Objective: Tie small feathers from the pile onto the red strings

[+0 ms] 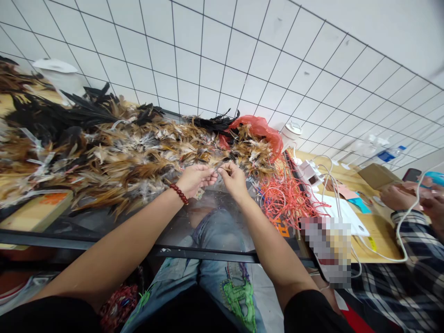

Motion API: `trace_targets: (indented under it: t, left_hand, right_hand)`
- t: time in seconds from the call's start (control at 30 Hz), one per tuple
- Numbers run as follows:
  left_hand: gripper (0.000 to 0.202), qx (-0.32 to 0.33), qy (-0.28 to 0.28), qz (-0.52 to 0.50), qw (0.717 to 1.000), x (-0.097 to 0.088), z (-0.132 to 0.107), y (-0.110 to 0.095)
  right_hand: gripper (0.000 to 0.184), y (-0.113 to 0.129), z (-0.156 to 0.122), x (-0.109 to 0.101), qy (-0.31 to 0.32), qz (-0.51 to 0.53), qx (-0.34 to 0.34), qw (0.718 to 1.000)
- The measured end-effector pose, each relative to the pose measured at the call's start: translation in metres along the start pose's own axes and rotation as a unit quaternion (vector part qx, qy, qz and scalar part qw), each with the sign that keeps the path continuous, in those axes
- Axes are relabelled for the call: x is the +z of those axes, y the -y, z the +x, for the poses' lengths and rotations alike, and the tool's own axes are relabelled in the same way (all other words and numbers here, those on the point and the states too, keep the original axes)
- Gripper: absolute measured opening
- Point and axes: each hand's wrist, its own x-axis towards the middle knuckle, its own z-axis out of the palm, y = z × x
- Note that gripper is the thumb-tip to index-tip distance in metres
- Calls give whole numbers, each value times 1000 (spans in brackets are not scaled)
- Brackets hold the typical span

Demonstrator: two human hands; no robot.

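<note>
My left hand and my right hand meet over a glass tabletop, fingers pinched together on a thin feather held between them. A red bead bracelet circles my left wrist. Just beyond my hands lies a big heap of brown and black feathers, which spreads across the left half of the table. A tangle of red rubber bands lies to the right of my right hand.
A red plastic bag lies at the back of the heap. White chargers and cables lie at the right. Another person's hands and plaid sleeve are at the far right. A tiled wall stands behind.
</note>
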Motion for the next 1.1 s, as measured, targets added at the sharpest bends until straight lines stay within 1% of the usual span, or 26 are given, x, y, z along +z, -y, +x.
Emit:
trace_targets:
  t: [0.1, 0.17, 0.23, 0.3, 0.33, 0.4, 0.47, 0.5, 0.57, 0.63, 0.73, 0.8, 0.87, 0.93, 0.97, 1.03, 1.1]
  left_hand:
    - [13, 17, 13, 33, 999, 1, 0, 3]
    - [15, 20, 28, 48, 998, 1, 0, 4]
    - [17, 17, 45, 49, 998, 0, 1, 4]
    - [18, 11, 61, 28, 998, -1, 1, 3]
    - [18, 7, 71, 12, 997, -1, 1, 2]
    - [17, -17, 99, -11, 995, -3, 0, -1]
    - [16, -63, 131, -9, 989, -4, 0, -3]
    - [14, -88, 145, -1, 985, -5, -1, -4]
    - [12, -123, 166, 17, 978, -5, -2, -5]
    - [10, -124, 170, 29, 977, -4, -3, -5]
    - [10, -76, 138, 37, 987, -3, -4, -5]
    - [14, -42, 110, 52, 992, -2, -4, -4]
    - [20, -20, 88, 68, 994, -2, -2, -2]
    - [25, 25, 44, 78, 996, -2, 1, 1]
    - [27, 63, 14, 84, 994, -2, 3, 3]
    - [28, 156, -40, 100, 982, -1, 5, 6]
    - [28, 233, -51, 114, 964, 1, 6, 9]
  right_hand:
    - [16, 1, -1, 1, 11, -15, -2, 1000]
    - [18, 1, 0, 2, 14, 4, 0, 1000]
    - [22, 0, 2, 2, 4, 59, 19, 998]
    - [29, 1, 4, 0, 2, 128, 59, 990]
    - [33, 2, 4, -2, 19, 160, 85, 983]
    - [40, 6, 4, -8, 93, 209, 139, 964]
    - [44, 11, 2, -13, 165, 243, 173, 940]
    - [45, 13, 1, -14, 183, 255, 180, 932]
    - [43, 16, 0, -16, 187, 270, 183, 927]
    - [40, 15, 0, -14, 168, 275, 185, 928]
    - [35, 11, 4, -11, 92, 306, 193, 928]
    - [30, 8, 6, -9, 32, 344, 194, 918]
    - [25, 8, 8, -9, -9, 386, 193, 902]
    - [23, 9, 9, -10, -22, 425, 202, 882]
    - [23, 10, 9, -10, -19, 441, 213, 871]
    - [24, 13, 9, -9, -2, 469, 241, 850]
    - [24, 14, 8, -6, 23, 477, 253, 842]
